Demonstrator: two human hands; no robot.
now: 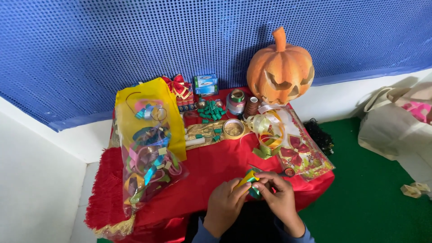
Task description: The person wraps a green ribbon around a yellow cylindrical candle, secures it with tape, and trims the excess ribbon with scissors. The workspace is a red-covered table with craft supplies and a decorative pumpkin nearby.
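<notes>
We see a yellow and green ribbon piece (250,181) pinched between 2 hands at the near edge of the tabletop (211,171), which is draped in red cloth. The left hand (225,202) has its grip pressed on the ribbon's yellow end; the right hand (280,195) pinches the green part. Just beyond lie scissors (284,171) and loose ribbon curls (266,130). To the left stands a clear bag of ribbon bows (148,153). A carved pumpkin (280,67) sits at the back.
</notes>
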